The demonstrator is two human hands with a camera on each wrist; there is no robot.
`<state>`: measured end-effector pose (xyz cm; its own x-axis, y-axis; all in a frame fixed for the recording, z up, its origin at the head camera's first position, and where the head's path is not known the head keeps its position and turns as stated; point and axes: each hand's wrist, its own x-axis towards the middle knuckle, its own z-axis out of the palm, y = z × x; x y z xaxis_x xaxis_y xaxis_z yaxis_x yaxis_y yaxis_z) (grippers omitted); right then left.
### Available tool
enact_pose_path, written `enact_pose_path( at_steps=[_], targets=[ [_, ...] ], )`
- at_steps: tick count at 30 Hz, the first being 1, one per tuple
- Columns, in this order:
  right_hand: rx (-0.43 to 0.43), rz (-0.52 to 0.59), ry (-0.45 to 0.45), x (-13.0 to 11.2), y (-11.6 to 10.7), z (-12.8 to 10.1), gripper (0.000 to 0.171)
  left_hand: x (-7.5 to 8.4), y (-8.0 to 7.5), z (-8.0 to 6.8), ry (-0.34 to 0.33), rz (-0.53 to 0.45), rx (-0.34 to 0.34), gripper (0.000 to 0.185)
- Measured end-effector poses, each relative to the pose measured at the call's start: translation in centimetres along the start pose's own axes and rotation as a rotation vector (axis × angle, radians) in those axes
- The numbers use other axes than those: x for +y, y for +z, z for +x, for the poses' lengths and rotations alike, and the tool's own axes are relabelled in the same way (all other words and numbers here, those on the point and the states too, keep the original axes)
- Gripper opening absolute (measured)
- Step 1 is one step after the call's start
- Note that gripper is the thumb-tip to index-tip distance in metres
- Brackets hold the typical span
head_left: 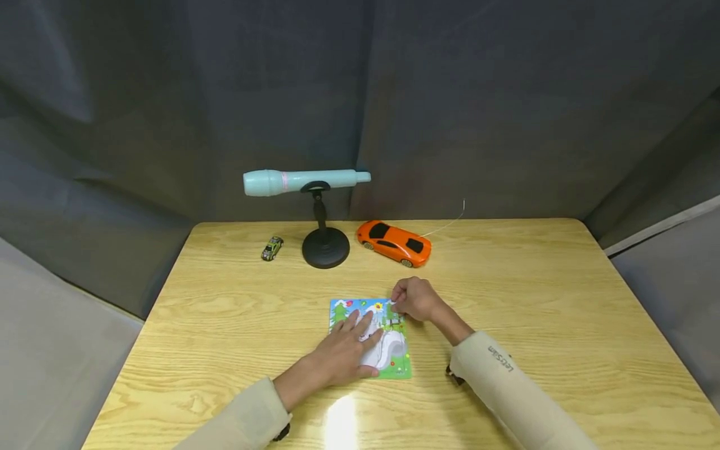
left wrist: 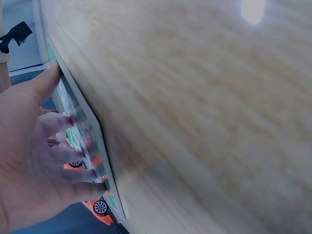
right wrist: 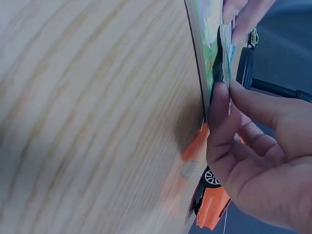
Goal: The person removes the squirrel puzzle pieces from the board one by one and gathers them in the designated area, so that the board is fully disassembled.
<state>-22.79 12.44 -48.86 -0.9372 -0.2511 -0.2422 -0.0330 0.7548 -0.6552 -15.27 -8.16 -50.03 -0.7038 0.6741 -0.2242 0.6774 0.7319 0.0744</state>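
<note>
While both hands work at one spot, notes by item:
Left hand: lies flat on the puzzle board, palm down, fingers straight and slightly spread, pressing the picture face; the left wrist view shows the fingertips against the board.
Right hand: fingers curled, thumb and forefinger pinching a puzzle piece at the board's far right corner; the right wrist view shows the thumb pressed on a thin piece just above the board's top.
Puzzle board: colourful, lying flat near the middle of the surface, between the two hands, close to the near edge.
Orange toy car: beyond the right hand, near it but apart, with a thin wire aerial.
Stand: black round base, left of the orange car, carrying a pale blue telescope lying level.
Small green car: left of the stand base, well apart from the hands.
Sleeves: beige, on both forearms.
</note>
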Motion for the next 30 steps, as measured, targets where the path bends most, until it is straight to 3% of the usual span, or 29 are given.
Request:
enact_pose_path(
  at_steps=[8, 23, 26, 30],
  targets=[
    [-0.005, -0.005, 0.034, -0.2, -0.4, 0.3, 0.007, -0.1, -0.2, 0.1, 0.018, 0.046, 0.017, 0.076],
    [0.005, 0.214, 0.154, -0.9, 0.0, 0.1, 0.004, 0.0, 0.0, -0.1, 0.041, 0.063, 0.012, 0.077],
    [0.018, 0.225, 0.177, -1.0, -0.1, 0.2, 0.003, -0.1, -0.1, 0.0, 0.037, 0.052, 0.012, 0.077],
    [0.03, 0.177, 0.134, -1.0, -0.2, 0.0, 0.004, -0.1, -0.2, 0.2, 0.035, 0.045, 0.01, 0.077]
  ],
)
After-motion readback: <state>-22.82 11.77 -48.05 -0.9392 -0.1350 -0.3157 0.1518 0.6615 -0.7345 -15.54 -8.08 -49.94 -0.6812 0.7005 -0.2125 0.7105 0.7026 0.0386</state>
